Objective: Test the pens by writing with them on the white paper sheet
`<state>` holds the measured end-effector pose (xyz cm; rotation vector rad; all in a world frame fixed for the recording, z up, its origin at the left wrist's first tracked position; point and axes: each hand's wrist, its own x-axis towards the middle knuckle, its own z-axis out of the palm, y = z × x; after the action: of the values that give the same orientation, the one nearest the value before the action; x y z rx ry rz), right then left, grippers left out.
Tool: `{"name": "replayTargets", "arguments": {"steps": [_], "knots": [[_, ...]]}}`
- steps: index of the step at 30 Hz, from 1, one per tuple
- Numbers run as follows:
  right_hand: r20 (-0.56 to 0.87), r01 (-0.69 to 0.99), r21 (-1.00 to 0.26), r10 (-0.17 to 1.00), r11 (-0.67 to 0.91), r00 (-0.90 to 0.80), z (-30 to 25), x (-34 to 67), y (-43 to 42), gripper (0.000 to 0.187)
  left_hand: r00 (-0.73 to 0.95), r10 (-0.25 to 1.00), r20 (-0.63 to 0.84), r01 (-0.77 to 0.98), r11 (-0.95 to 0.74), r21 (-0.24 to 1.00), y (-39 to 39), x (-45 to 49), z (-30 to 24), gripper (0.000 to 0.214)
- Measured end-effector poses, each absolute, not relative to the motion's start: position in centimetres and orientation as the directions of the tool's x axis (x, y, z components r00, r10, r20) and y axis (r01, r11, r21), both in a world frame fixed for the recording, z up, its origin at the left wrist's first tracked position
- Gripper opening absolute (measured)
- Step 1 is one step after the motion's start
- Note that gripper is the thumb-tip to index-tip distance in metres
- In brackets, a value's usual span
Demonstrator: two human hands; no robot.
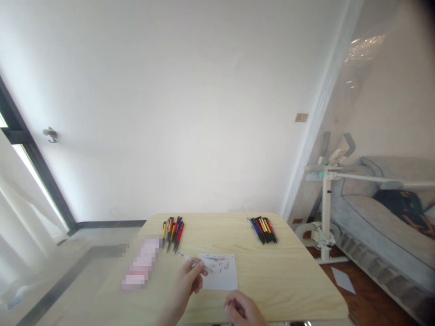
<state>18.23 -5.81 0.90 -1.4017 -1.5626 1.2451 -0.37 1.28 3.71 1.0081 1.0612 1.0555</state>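
My left hand (190, 280) is closed in a pinch on a clear-barrelled pen (193, 261), whose tip rests at the left edge of a small white sheet of paper (220, 270) with marks on it. My right hand (241, 309) lies curled on the light wooden table (285, 271) just below the paper, and nothing shows in it. Two bundles of pens lie at the table's far side: a left bundle (172, 232) of orange, red and black ones and a right bundle (262, 229) of blue, red, yellow and black ones.
A blurred pink patch (142, 262) lies on the table's left part. Behind is a white wall with a dark window frame (34, 163) at left. To the right stand a white metal stand (326, 208) and a grey sofa (380, 213).
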Motion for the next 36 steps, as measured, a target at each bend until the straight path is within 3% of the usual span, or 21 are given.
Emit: {"name": "replayTargets", "arguments": {"steps": [4, 8, 12, 25, 29, 36], "knots": [[0.047, 0.243, -0.966, 0.982, 0.091, -0.185, 2.5, 18.3, -4.0, 0.024, 0.192, 0.964, -0.185, -0.278, 0.234, 0.932, 0.6, 0.9, 3.4, 0.029], [0.071, 0.248, -0.962, 0.983, 0.113, -0.172, 3.5, 17.9, -3.5, 0.032, 0.202, 0.963, -0.177, -0.303, 0.233, 0.924, 0.2, 2.0, 2.8, 0.029], [0.061, 0.231, -0.969, 0.991, 0.087, -0.12, 2.8, 17.2, -3.1, 0.044, 0.249, 0.952, -0.181, -0.285, 0.25, 0.925, -0.2, 2.3, 2.4, 0.03], [0.006, 0.086, -0.996, 0.992, 0.017, -0.13, 2.7, 16.1, -3.0, 0.047, 0.284, 0.936, -0.21, -0.162, 0.263, 0.951, -0.6, 1.1, 0.9, 0.044], [0.015, 0.06, -0.998, 0.995, 0.021, -0.103, 2.6, 16.0, -2.7, 0.049, 0.183, 0.956, -0.231, -0.13, 0.257, 0.958, -0.5, 1.6, 0.8, 0.058], [-0.032, -0.031, -0.999, 0.999, -0.033, -0.026, 0.7, 15.6, -1.9, 0.053, 0.003, 0.976, -0.219, -0.052, 0.219, 0.974, -0.6, 2.7, 1.9, 0.061]]}}
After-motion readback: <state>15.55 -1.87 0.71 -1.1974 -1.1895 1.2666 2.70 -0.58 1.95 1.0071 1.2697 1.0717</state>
